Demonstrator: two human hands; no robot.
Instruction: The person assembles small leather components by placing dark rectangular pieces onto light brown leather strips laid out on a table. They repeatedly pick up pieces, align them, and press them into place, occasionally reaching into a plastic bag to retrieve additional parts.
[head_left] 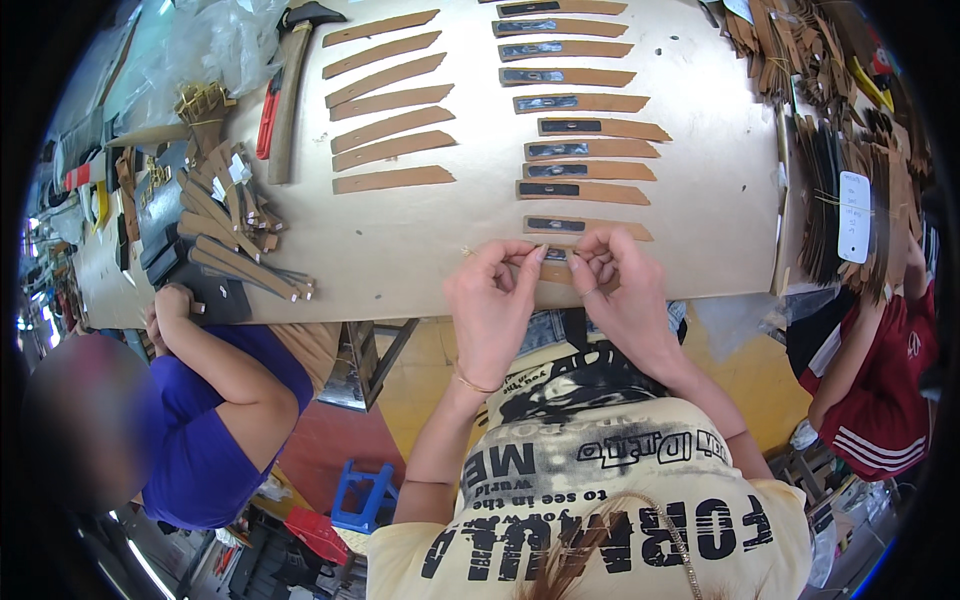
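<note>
My left hand [495, 300] and my right hand [628, 298] meet at the near edge of the table. Between them they pinch the two ends of a small dark rectangular piece [556, 254] with a slot in it. It is over a short brown leather strip [555, 273], partly hidden by my fingers; whether the two touch cannot be told. Just beyond lies a strip with a dark piece on it [585, 228], and several more like it run up the table in a column. To the left, several plain brown strips [393, 180] lie in another column.
A hammer [290, 100] and a red-handled tool [268, 118] lie at the left, near a heap of strap pieces [235, 215]. Bundled strips [815, 200] fill the right side. One person in purple [210, 440] sits left; another in red [880, 390] is right.
</note>
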